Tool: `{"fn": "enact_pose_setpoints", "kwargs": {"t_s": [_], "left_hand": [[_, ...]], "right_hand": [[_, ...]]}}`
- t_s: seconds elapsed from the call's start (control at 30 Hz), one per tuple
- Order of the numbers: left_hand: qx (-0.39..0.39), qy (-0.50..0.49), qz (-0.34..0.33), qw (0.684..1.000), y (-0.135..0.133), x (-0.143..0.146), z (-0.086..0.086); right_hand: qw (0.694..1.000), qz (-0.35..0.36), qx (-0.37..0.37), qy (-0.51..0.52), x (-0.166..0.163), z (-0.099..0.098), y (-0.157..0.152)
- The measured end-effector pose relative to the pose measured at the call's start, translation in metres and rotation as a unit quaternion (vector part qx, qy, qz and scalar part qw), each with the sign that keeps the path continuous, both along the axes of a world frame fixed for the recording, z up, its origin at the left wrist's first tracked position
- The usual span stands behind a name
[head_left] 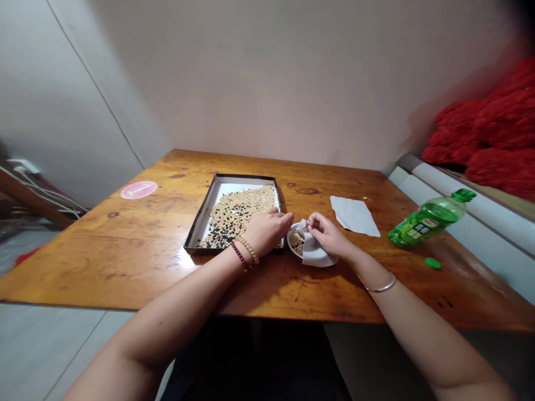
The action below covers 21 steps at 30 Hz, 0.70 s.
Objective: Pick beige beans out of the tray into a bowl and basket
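Beans (234, 214) in tray (246, 179), under curled left hand (267, 231), right hand (328, 234) pinching white cloth (313, 253) at bowl (288, 242)

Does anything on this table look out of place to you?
Yes: the green plastic bottle lies on its side rather than standing, and a small green disc, possibly its cap, sits loose nearby on the wooden table.
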<state>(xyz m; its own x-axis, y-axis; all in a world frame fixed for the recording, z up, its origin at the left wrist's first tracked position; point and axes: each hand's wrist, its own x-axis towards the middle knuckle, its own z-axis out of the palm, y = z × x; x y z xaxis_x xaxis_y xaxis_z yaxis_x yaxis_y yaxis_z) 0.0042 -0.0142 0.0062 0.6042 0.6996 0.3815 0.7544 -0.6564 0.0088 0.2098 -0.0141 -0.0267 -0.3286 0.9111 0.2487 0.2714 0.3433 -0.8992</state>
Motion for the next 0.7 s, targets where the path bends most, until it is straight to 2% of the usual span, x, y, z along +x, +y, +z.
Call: {"fn": "enact_pose_setpoints", "kwargs": {"t_s": [0.23, 0.47, 0.7], "left_hand": [[0.009, 0.053, 0.115, 0.992, 0.004, -0.011, -0.001], [-0.036, 0.067, 0.158, 0.985, 0.007, -0.016, -0.008], [-0.051, 0.075, 0.169, 0.981, 0.008, -0.017, -0.009]], "right_hand": [[0.999, -0.036, -0.029, 0.006, 0.0, 0.0, 0.0], [0.996, -0.051, -0.076, -0.007, 0.002, -0.002, 0.002], [0.998, -0.026, -0.023, -0.048, 0.004, -0.001, 0.002]]}}
